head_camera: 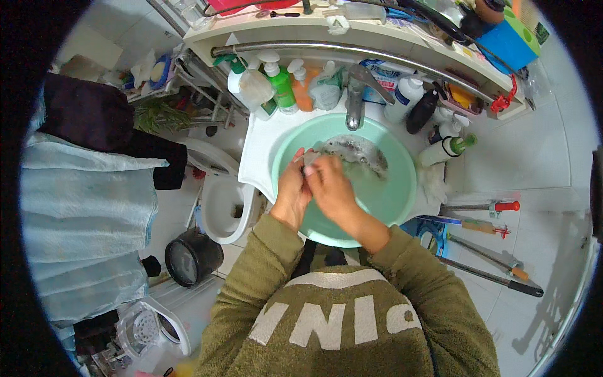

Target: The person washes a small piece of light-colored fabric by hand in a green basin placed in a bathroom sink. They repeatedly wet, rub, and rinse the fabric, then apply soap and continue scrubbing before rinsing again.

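A light green plastic basin [400, 207] sits on the white sink under a metal faucet [354, 101]. Soapy water with foam [355, 148] lies in it, over something dark. Both hands are close together above the basin's left part. Between their fingers is a small pale, wet item [309, 159], too blurred to name. My left hand [293, 188] cups it from the left, with the fingers pointing up. My right hand [330, 184] is bent over it from the right, slightly blurred, and covers part of it.
Pump bottles, among them a green one [284, 89], stand behind the basin. Above them run a metal rail [339, 47] and a cluttered shelf. A toilet [224, 207] and a black bin [193, 259] are at the left. Long-handled tools [490, 278] lean at the right.
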`<action>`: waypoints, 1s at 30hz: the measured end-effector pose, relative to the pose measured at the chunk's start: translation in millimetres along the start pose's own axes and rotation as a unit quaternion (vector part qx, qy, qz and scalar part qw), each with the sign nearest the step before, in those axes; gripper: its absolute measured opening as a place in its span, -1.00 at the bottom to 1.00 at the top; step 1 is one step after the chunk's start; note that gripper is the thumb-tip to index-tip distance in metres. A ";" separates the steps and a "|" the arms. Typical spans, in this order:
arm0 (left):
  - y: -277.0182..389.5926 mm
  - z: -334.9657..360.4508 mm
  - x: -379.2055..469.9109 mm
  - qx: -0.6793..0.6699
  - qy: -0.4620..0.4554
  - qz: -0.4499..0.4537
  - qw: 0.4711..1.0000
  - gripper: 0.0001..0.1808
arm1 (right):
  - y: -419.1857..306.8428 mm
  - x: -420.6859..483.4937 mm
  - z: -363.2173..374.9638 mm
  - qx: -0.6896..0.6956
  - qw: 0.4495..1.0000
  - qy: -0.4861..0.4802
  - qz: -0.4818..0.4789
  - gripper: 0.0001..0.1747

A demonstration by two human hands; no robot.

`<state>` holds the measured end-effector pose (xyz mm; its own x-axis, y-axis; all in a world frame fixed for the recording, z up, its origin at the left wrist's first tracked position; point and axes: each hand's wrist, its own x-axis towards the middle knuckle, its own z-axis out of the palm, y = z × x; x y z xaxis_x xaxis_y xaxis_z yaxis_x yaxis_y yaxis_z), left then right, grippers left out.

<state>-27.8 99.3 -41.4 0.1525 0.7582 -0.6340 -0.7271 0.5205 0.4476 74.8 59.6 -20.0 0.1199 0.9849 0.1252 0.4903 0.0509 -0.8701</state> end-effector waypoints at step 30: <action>1.0 39.9 -28.2 0.031 -0.071 0.089 0.993 -0.75 | 49.1 31.2 -13.5 -0.008 0.998 0.012 0.066 -0.63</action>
<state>-6.1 94.1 2.1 0.1208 0.8860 -0.4477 -0.7097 0.3924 0.5851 114.3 90.6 -52.4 0.2043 0.9787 0.0210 0.4819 -0.0819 -0.8724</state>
